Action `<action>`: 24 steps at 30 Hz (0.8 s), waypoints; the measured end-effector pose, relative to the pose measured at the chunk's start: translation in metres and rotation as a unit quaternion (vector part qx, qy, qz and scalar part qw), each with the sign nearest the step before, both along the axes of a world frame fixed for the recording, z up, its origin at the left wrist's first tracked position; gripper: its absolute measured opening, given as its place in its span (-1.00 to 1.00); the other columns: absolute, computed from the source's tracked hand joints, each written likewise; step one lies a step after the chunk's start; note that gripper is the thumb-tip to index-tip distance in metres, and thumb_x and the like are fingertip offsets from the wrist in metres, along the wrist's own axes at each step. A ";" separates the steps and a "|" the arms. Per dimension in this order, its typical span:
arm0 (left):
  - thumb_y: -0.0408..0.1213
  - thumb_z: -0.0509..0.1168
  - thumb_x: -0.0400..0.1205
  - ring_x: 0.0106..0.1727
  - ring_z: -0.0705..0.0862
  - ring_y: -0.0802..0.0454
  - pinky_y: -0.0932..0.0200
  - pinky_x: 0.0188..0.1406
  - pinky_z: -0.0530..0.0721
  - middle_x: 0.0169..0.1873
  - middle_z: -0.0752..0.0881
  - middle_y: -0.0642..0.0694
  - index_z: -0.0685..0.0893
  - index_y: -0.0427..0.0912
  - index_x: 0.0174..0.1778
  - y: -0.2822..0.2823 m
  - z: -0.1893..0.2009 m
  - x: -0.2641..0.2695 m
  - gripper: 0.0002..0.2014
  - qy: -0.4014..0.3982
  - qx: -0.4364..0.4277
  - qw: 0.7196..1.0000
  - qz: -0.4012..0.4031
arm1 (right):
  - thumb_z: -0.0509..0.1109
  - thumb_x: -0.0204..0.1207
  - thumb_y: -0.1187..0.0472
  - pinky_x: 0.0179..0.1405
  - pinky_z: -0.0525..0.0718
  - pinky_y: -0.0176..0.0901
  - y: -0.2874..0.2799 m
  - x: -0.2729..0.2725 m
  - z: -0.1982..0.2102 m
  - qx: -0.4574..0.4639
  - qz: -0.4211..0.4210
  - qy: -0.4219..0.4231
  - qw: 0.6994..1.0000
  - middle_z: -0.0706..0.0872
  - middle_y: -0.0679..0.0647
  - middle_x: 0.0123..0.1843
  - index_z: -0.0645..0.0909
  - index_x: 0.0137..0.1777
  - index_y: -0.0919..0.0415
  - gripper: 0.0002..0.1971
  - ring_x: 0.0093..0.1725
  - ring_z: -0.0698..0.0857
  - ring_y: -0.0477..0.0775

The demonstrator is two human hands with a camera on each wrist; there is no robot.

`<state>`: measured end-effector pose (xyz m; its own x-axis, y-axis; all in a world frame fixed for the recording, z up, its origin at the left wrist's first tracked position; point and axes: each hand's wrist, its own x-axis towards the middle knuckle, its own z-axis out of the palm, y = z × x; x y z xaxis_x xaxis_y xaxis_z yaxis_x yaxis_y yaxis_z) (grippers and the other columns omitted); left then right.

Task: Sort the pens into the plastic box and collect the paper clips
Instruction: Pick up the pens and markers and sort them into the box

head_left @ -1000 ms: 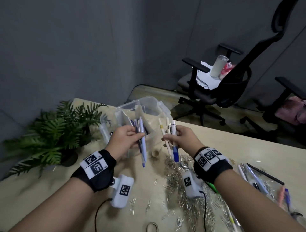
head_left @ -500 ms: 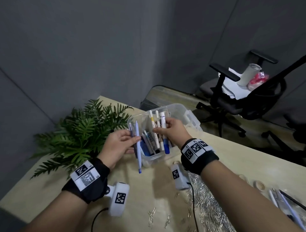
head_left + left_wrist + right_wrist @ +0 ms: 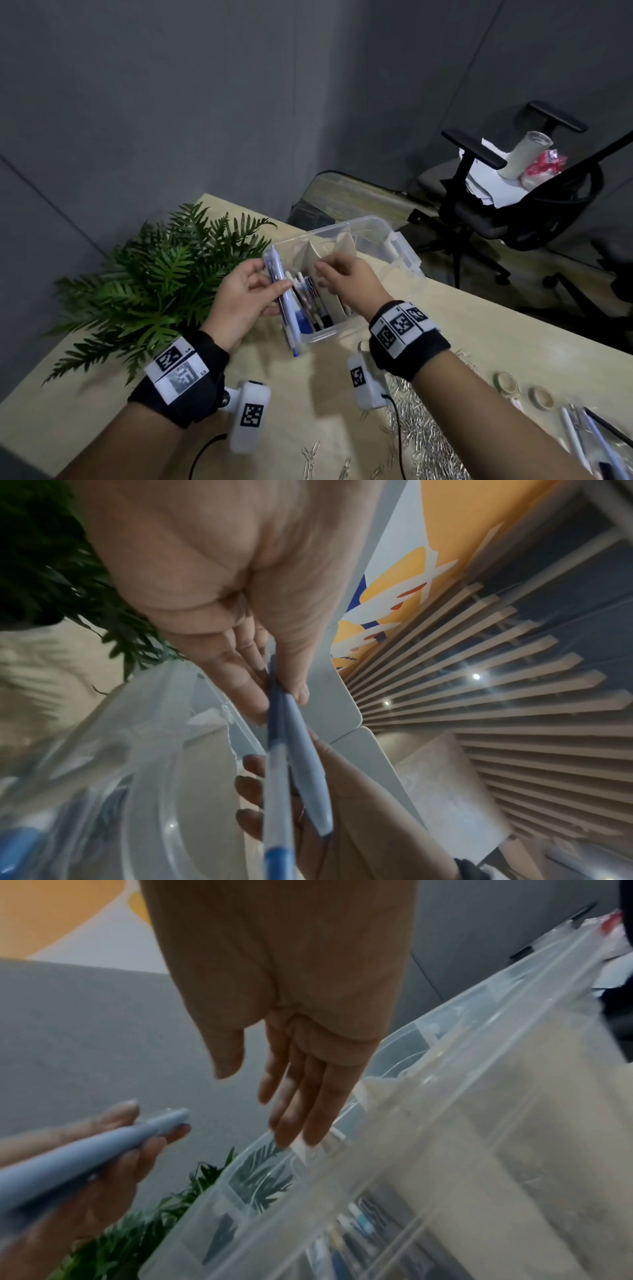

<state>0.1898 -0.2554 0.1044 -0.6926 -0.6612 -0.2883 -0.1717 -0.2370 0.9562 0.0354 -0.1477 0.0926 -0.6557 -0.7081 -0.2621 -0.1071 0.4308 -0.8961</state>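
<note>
Head view alone shows the paper clips (image 3: 421, 442) heaped on the table (image 3: 496, 346) at 5 o'clock of the plastic box (image 3: 394, 263), with stowed pens (image 3: 310, 301) inside. My left hand (image 3: 239, 301) pinches two blue pens (image 3: 291, 764) between thumb and fingers — beside the box's near corner. My right hand (image 3: 301, 1031) holds nothing — fingers straight, relaxed, tips over the rim.

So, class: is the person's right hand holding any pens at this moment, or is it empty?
Empty. The right hand hangs over the plastic box with straight fingers and nothing between them. The left hand grips the blue pens.
</note>
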 end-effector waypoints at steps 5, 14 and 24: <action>-0.45 0.45 0.50 -0.19 0.79 -0.10 0.03 -0.29 0.79 -0.13 0.71 -0.37 0.51 -0.23 0.26 0.014 0.001 -0.024 -0.57 0.024 -0.011 1.000 -0.003 | 0.52 0.45 0.27 -0.06 0.74 -0.08 0.032 0.009 0.014 -0.022 0.098 -0.158 0.982 0.77 0.37 -0.04 0.65 0.08 0.31 -0.76 -0.13 0.73 0.14; -0.24 0.52 0.45 0.04 0.77 0.01 -0.09 0.11 0.73 -0.05 0.79 -0.06 0.58 -0.11 0.29 0.027 0.008 -0.061 -0.51 0.004 -0.083 0.995 -0.054 | 0.50 0.43 0.43 -0.32 0.73 -0.16 0.057 -0.004 0.019 -0.044 -0.006 -0.125 0.991 0.77 0.11 -0.38 0.68 -0.07 0.30 -0.88 -0.44 0.74 -0.04; -0.07 0.48 0.48 0.12 0.70 0.14 -0.04 0.21 0.69 0.05 0.72 0.02 0.63 -0.06 0.15 0.043 0.024 -0.049 -0.64 -0.021 -0.139 0.989 -0.051 | 0.53 0.44 0.02 -0.05 0.73 -0.05 0.045 -0.024 0.014 0.131 0.002 0.132 0.983 0.78 0.14 -0.08 0.68 0.09 0.31 -0.62 -0.10 0.75 0.12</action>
<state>0.1404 -0.2122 0.1281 -0.7507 -0.6467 -0.1351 -0.2220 0.0543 0.9735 0.0116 -0.1026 0.1063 -0.7227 -0.6416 -0.2569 -0.3221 0.6416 -0.6962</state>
